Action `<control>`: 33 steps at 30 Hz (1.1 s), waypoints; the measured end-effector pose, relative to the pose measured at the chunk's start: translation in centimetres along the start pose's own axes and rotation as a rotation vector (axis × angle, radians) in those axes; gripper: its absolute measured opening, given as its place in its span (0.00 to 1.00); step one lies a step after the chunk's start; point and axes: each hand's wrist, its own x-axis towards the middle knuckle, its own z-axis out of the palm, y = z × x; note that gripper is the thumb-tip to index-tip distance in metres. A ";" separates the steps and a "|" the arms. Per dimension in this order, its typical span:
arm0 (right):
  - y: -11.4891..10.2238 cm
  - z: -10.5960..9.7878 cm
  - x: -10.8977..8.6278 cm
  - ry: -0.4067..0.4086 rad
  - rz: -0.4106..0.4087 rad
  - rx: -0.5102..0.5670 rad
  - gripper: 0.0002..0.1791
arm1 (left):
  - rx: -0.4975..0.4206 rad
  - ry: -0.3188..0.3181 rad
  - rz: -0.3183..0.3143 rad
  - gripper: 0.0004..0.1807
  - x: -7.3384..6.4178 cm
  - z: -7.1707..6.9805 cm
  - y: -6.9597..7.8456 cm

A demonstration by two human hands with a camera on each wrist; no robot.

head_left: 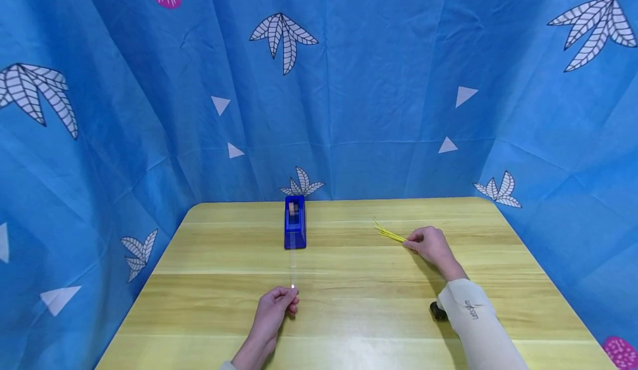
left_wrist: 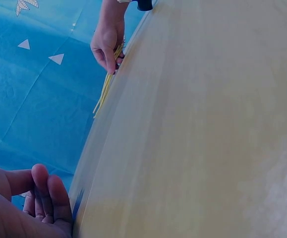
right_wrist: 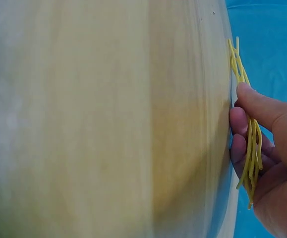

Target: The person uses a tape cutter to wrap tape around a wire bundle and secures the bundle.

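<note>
A blue tape dispenser (head_left: 295, 240) stands toward the back of the table, left of the middle. A strip of clear tape (head_left: 293, 267) stretches from it toward the front, and my left hand (head_left: 274, 309) pinches its end between thumb and forefinger. Over the right part of the table, my right hand (head_left: 430, 243) grips a small bundle of thin yellow strands (head_left: 391, 234). In the right wrist view the yellow strands (right_wrist: 254, 144) run under the thumb and across the palm, sticking out at both ends. What the strands are made of I cannot tell.
The light wood-grain table (head_left: 359, 314) ends at the back against a blue patterned curtain (head_left: 379, 82), which also hangs at both sides. A small black object (head_left: 438, 311) shows at the right cuff.
</note>
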 end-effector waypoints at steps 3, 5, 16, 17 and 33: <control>0.0 -0.1 0.1 0.010 0.015 -0.009 0.08 | 0.003 0.005 0.006 0.11 0.0 0.0 0.0; 0.1 -0.1 0.1 0.007 0.022 -0.007 0.08 | 0.003 0.005 0.008 0.11 0.0 0.0 0.0; -0.2 -0.4 0.2 -0.031 0.039 0.028 0.08 | 0.008 0.001 0.005 0.11 0.3 0.0 -0.1; -0.3 -0.4 0.2 -0.035 0.044 0.031 0.08 | 0.008 0.000 0.005 0.11 0.2 -0.1 -0.1; 0.0 -0.2 0.1 -0.022 0.034 0.098 0.10 | -0.002 -0.002 0.006 0.11 0.2 0.0 0.0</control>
